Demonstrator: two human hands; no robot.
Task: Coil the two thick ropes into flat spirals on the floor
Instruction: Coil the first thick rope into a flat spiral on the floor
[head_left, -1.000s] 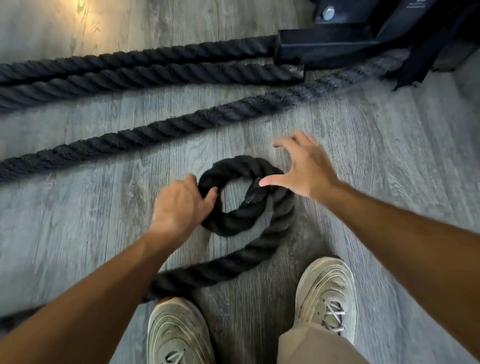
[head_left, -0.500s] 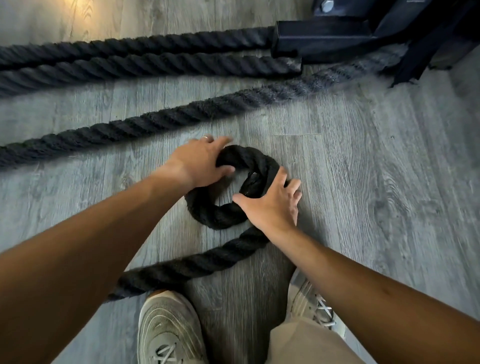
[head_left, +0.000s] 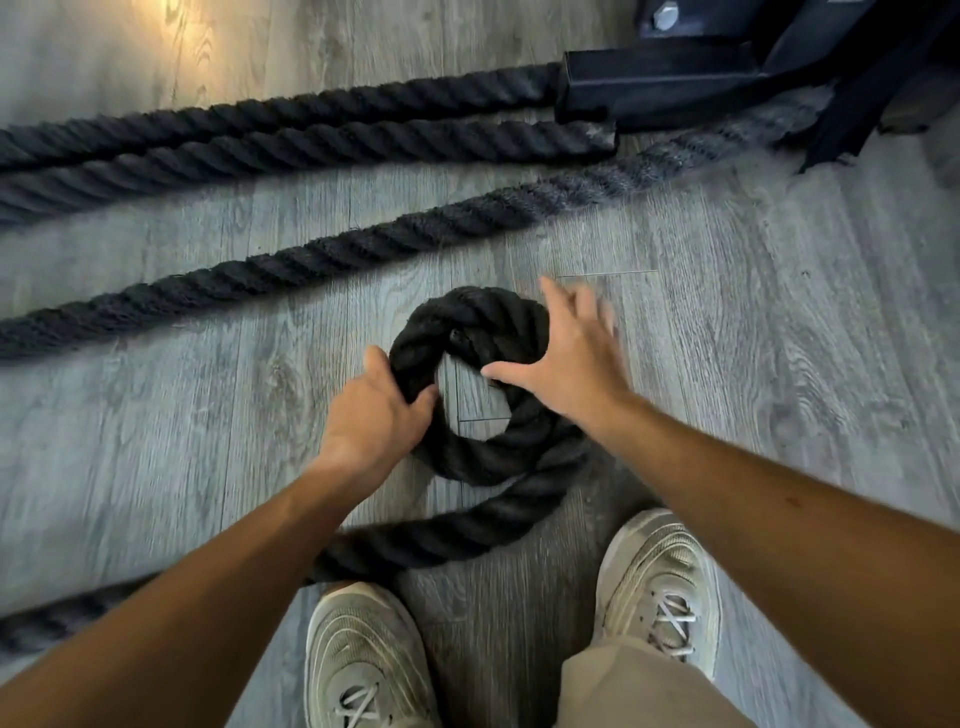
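A thick black rope (head_left: 483, 462) lies curled in one small ring on the grey wooden floor in front of my feet. Its end (head_left: 460, 335) is tucked at the ring's top, and its tail (head_left: 415, 540) runs off to the lower left. My left hand (head_left: 376, 415) grips the ring's left side, thumb inside the hole. My right hand (head_left: 569, 358) rests on the ring's right side, fingers spread and blurred, thumb at the inner edge. A second stretch of rope (head_left: 363, 244) lies straight and diagonal just beyond the ring.
Two more rope strands (head_left: 311, 137) lie side by side further back, ending at a black metal frame (head_left: 675, 78) at the top right. My two pale shoes (head_left: 363, 654) stand close behind the ring, the rope tail passing just ahead of the left one.
My left hand slid from the ring's top down its left side. My right hand moved from the lower right up to the right side and spread its fingers. The rope end now sits at the top.
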